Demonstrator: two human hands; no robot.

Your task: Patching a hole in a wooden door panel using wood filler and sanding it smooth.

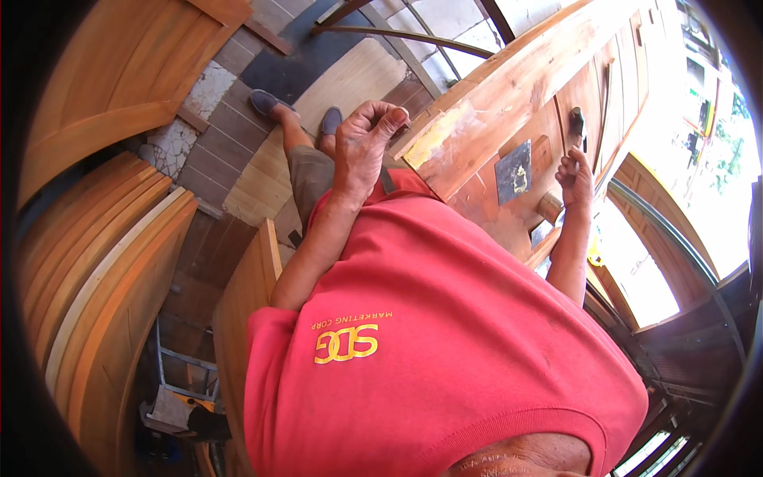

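Note:
My left hand [364, 147] is closed in a pinch beside the near corner of a wooden door panel [509, 99]. A small dark bit shows at its fingertips, too little to name. Pale yellow putty [441, 137] is smeared over that corner. Farther right, my right hand [575, 179] is above the panel, its fingers closed around a small tool with a dark rounded end [577, 121]; its exact kind is unclear. Between the hands, a grey square plate [513, 172] with a dab of putty lies on the panel. A round can [550, 207] stands near my right wrist.
Several curved-looking wooden panels [119, 294] lean in a stack at left, with another large panel [135, 87] above them. A wooden board edge [246, 310] stands close to my left elbow. A metal frame [405, 33] stands beyond the work panel.

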